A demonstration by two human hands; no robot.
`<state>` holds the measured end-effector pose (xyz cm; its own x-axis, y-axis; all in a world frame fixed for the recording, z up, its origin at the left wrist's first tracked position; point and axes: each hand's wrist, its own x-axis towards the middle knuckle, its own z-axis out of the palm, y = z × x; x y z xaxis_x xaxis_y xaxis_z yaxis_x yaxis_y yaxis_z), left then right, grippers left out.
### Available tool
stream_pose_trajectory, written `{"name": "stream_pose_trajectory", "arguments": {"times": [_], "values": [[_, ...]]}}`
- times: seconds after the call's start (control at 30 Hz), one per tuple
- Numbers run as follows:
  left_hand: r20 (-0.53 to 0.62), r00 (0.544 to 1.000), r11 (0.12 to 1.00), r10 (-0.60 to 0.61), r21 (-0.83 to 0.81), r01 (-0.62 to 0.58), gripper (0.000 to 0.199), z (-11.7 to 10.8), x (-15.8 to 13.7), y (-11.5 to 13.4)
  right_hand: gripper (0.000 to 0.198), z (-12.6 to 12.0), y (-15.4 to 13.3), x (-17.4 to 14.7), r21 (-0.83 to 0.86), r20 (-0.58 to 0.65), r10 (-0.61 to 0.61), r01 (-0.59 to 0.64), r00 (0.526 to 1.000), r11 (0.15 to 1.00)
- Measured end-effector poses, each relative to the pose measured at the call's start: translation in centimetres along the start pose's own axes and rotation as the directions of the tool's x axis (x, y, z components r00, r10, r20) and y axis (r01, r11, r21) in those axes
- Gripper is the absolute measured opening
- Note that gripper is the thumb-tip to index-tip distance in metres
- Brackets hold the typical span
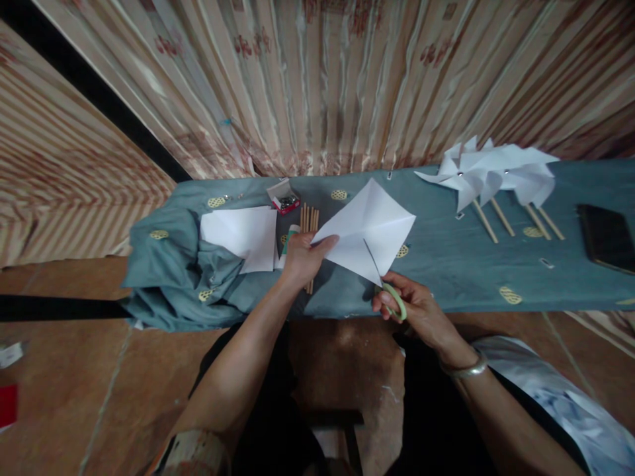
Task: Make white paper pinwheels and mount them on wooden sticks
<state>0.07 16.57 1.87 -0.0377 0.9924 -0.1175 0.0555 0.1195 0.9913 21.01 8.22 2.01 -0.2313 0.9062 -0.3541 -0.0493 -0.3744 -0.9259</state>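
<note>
A creased square of white paper [370, 218] is held up over the cloth-covered table, one corner pointing toward me. My left hand [305, 256] pinches its left corner, thumb on top. In my right hand [409, 301] are scissors with light green handles [395, 303], fingers through the loops. A dark blade lies across the paper near its lowest corner, running toward the middle. Wooden sticks [309, 218] lie in a bundle beneath my left hand, partly hidden by it. Beside them is a green and white object [292, 233], mostly covered by that hand.
White paper sheets [243, 231] are stacked on the left, near bunched cloth [173, 264]. An open small box [284, 198] holds small metal pieces. Several paper pinwheels [496, 175] on sticks lie at the right, beside a dark phone [606, 237]. A curtain [322, 86] hangs behind the table.
</note>
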Motion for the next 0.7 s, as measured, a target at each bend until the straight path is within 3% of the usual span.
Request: {"name": "stream_pose_trajectory", "arguments": {"times": [0.27,0.47,0.6,0.7], "values": [[-0.060,0.997,0.996,0.048,-0.071,-0.052,0.030,-1.3,0.6,0.3,0.063,-0.5,-0.2,-0.7,-0.031,0.082,0.060,-0.058,0.995,0.998],[-0.165,0.982,0.993,0.088,-0.065,-0.100,0.032,-2.9,1.2,1.0,0.055,-2.9,-1.5,-1.4,-0.124,0.197,0.015,0.010,0.980,0.992],[-0.121,0.990,0.995,0.074,-0.062,-0.082,0.031,-2.8,1.1,1.0,0.052,-4.6,-1.6,-1.1,-0.151,-0.045,-0.109,0.101,0.993,0.983],[0.009,1.000,1.000,0.013,-0.021,-0.013,0.030,-2.2,0.5,0.8,0.048,-5.6,-1.8,-0.6,-0.129,-0.265,-0.210,0.181,0.941,0.975]]}}
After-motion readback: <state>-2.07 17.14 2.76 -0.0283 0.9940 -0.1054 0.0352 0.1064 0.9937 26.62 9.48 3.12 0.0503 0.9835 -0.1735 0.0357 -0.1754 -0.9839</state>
